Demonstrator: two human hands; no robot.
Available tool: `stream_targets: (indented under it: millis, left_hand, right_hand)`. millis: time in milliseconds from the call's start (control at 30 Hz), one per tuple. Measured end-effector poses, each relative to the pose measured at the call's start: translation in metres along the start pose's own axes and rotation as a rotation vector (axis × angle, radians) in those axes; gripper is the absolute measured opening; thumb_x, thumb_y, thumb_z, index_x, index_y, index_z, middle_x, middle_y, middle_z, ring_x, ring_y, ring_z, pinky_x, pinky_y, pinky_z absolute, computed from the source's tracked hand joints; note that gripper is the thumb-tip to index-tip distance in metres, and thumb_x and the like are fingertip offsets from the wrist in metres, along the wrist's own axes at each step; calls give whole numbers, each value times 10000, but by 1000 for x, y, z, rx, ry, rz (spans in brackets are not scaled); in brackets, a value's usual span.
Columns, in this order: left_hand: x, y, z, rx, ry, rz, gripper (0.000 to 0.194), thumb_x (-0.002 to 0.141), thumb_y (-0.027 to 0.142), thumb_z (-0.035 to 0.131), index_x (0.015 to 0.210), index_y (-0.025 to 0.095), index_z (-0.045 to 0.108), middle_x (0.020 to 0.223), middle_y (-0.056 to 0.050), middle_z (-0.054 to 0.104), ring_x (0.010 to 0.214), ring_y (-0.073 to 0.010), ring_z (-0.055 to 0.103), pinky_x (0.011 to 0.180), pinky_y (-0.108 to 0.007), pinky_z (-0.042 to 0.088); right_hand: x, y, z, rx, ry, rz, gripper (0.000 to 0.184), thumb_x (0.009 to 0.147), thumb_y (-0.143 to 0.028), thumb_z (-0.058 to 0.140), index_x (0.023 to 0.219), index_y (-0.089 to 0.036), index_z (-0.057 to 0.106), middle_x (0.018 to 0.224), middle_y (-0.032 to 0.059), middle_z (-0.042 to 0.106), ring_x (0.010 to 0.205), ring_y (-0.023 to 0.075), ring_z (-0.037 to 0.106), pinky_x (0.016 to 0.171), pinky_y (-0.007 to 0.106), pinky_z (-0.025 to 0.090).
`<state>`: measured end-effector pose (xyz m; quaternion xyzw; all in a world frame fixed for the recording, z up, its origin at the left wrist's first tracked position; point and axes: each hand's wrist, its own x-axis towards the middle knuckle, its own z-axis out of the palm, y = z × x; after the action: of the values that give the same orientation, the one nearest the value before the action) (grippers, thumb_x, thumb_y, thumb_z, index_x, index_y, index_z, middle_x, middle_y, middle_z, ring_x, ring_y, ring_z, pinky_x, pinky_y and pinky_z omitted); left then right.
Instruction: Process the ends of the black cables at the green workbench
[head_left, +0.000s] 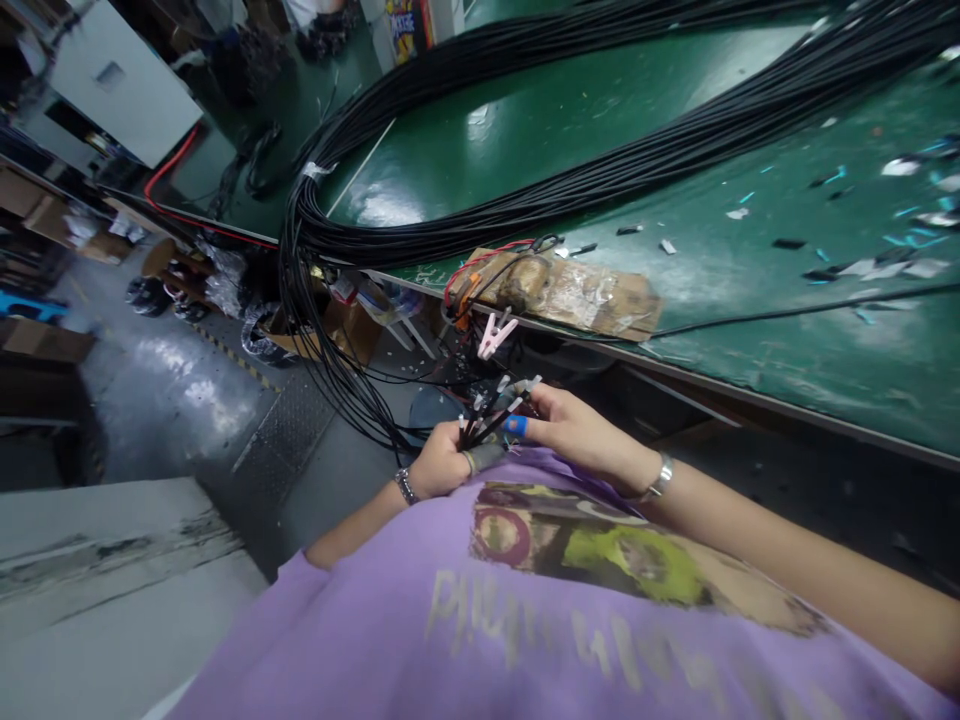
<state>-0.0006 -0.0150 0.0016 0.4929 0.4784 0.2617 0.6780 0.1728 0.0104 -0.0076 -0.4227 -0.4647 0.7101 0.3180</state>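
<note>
In front of my purple shirt, my left hand (441,460) is closed around a bunch of black cables (480,428) with white-tipped ends that fan upward. My right hand (574,425) pinches at the same ends from the other side, blue tape wrapped on its thumb. Some fingertips of both hands wear dark covers. Behind my left hand the cables run down from a large coil of black cable (442,242) lying on the green table. A pink clip (496,335) hangs at the table edge, just above the cable ends.
Brown cardboard (607,305) covered in tape lies along the edge of the green table (720,370), with red and black wires beside it. Cut scraps (862,265) litter the right side. Cardboard boxes (352,330) stand under the table. A white cabinet (124,85) is at upper left.
</note>
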Motion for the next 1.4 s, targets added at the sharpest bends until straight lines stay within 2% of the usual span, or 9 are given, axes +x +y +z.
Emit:
stream_targets:
  millis: [133, 233, 400, 500, 700, 867, 933, 1067, 1400]
  left_hand:
    - [0, 0, 0, 4, 9, 1, 384, 565, 464, 786, 576, 118, 619, 432, 59, 369, 477, -72, 381, 533, -220, 391]
    - [1, -6, 0, -18, 5, 17, 386, 547, 461, 796, 604, 115, 634, 500, 30, 469, 551, -98, 460, 589, -232, 426]
    - [4, -13, -1, -10, 25, -1, 403, 512, 435, 822, 697, 108, 676, 646, -13, 598, 664, -139, 537, 674, -259, 452]
    - [5, -11, 1, -14, -14, 9, 396, 522, 442, 816, 700, 114, 683, 640, -16, 608, 689, -155, 553, 706, -276, 459]
    - [6, -12, -1, -25, 41, 17, 392, 545, 459, 799, 591, 121, 607, 486, 31, 505, 515, -82, 463, 527, -205, 397]
    - [5, -17, -6, -49, 130, -54, 481, 632, 542, 713, 514, 146, 465, 371, 78, 366, 309, -17, 251, 338, -184, 167]
    - [6, -18, -6, -64, 140, -49, 481, 657, 554, 688, 529, 146, 467, 378, 78, 372, 300, -12, 238, 330, -185, 144]
    - [7, -18, -6, -89, 138, -26, 484, 666, 562, 676, 536, 150, 458, 377, 83, 360, 298, -12, 234, 328, -187, 137]
    - [4, -17, -6, -82, 114, -45, 475, 639, 553, 699, 548, 150, 467, 383, 86, 362, 295, -15, 240, 319, -186, 138]
  right_hand:
    - [5, 1, -1, -81, -78, -60, 282, 631, -380, 725, 769, -199, 560, 689, -22, 578, 700, 164, 535, 729, 331, 459]
    - [5, 0, -3, -261, -124, -203, 144, 698, -297, 631, 793, -209, 568, 727, -4, 586, 726, 175, 537, 743, 333, 454]
    - [1, 0, -6, -683, -40, -541, 108, 635, -143, 532, 708, -218, 509, 701, 21, 532, 706, 187, 488, 681, 321, 420]
    - [-1, 0, -8, -735, -29, -596, 118, 634, -126, 507, 704, -219, 497, 685, 19, 514, 684, 182, 476, 647, 310, 412]
    - [-8, -2, -12, -399, -92, -337, 103, 722, -291, 602, 778, -209, 575, 741, 23, 604, 689, 172, 547, 667, 314, 458]
    - [-10, 6, -13, -83, 210, -111, 315, 650, -442, 716, 819, -210, 586, 748, 23, 654, 691, 181, 597, 671, 329, 488]
    - [-10, 10, -12, -30, 203, -61, 374, 608, -457, 750, 828, -208, 579, 793, 39, 685, 745, 200, 630, 708, 345, 502]
    - [-11, 10, -8, -4, 133, 1, 373, 608, -428, 755, 853, -212, 577, 865, 56, 711, 847, 223, 655, 773, 362, 507]
    - [-10, 7, -4, 29, 113, -4, 350, 600, -404, 762, 824, -209, 578, 799, 29, 687, 759, 186, 631, 750, 351, 501]
